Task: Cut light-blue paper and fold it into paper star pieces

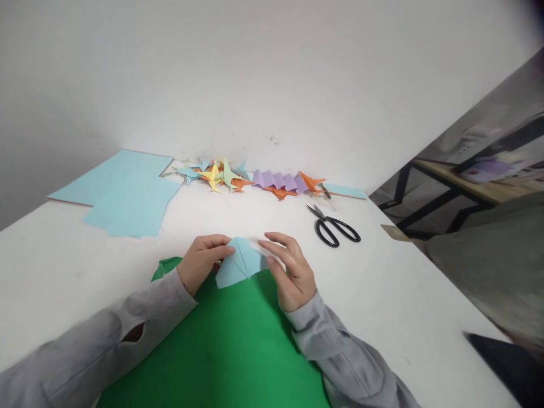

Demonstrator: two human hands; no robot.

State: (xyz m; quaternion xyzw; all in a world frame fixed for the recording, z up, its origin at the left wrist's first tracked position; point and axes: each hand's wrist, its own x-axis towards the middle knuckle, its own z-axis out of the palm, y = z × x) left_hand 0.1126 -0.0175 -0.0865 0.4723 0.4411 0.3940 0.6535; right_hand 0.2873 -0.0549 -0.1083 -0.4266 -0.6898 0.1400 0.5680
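A small light-blue piece of paper with crease lines is held up over the green cloth at the table's front. My left hand pinches its left side, thumb on top and the other fingers partly hidden behind. At the paper's right edge is my right hand, its fingers apart and stretched toward the sheet. The right thumb is close to the edge; whether it presses on the paper I cannot tell.
Black-handled scissors lie right of my hands, blades partly apart. Larger light-blue sheets lie at the left. Folded paper figures and a pleated purple paper line the wall. A dark object sits at the right edge.
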